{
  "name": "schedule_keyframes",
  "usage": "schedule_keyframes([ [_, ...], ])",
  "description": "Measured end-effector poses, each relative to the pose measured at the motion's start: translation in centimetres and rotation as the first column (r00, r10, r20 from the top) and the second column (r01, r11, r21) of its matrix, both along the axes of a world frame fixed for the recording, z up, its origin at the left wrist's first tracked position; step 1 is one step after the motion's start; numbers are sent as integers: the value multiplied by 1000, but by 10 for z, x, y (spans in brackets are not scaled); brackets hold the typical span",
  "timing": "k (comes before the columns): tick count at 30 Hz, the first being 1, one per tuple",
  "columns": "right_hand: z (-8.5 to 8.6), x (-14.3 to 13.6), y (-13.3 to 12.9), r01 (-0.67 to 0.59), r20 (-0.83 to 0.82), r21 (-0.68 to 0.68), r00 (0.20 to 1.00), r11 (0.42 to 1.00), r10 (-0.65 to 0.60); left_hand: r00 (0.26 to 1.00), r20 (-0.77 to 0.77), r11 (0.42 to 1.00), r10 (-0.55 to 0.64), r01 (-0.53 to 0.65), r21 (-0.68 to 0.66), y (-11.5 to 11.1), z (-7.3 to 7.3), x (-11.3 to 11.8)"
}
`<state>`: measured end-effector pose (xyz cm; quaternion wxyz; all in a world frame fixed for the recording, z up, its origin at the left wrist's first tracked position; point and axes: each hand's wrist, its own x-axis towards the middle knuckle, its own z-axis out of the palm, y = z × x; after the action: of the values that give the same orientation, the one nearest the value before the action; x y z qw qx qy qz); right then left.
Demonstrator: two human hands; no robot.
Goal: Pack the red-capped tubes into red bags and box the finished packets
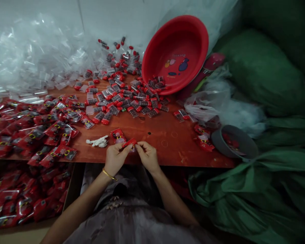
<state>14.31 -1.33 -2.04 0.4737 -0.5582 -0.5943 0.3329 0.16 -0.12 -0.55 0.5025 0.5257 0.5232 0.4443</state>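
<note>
Near the table's front edge, both hands pinch one small red packet [130, 143] between them. My left hand [116, 156], with a gold bangle at the wrist, has its fingers closed on the packet's left side. My right hand [147, 156] grips the right side with thumb and fingertips. Just behind my left hand lies another red printed packet [117, 135]. To its left rests a crumpled white strip [97, 141]. Farther back spreads a heap of small clear containers with red caps [119, 96], dark pieces inside them.
Filled red packets [45, 128] cover the table's left side, with more in a box [71, 189] below. Clear plastic pieces [35, 51] pile up behind. A red basin [176, 54] leans at the back. A grey bowl [218, 140], red packets and green sacks [261, 71] are at right.
</note>
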Motion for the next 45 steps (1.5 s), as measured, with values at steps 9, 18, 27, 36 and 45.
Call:
schedule_keyframes([
  [9, -1, -4, 22, -106, 442, 221, 897, 969, -3, 990, 72, 991, 122, -117, -70, 13, -7, 0],
  [18, 3, 42, 94, -162, 634, 66, 769, 984, 84, 891, 374, 929, 256, -120, -350, 25, 10, -1],
  [27, -15, 90, 137, 213, 787, -45, 610, 976, -97, 803, 465, 858, 373, -108, -503, 24, 20, -2],
  [36, -14, 67, 50, 283, 814, 83, 533, 955, -229, 777, 485, 836, 401, -93, -541, 13, 9, -13],
  [45, -5, 45, 54, 303, 851, -27, 508, 953, -137, 776, 480, 836, 408, -107, -538, 1, 15, -19],
])
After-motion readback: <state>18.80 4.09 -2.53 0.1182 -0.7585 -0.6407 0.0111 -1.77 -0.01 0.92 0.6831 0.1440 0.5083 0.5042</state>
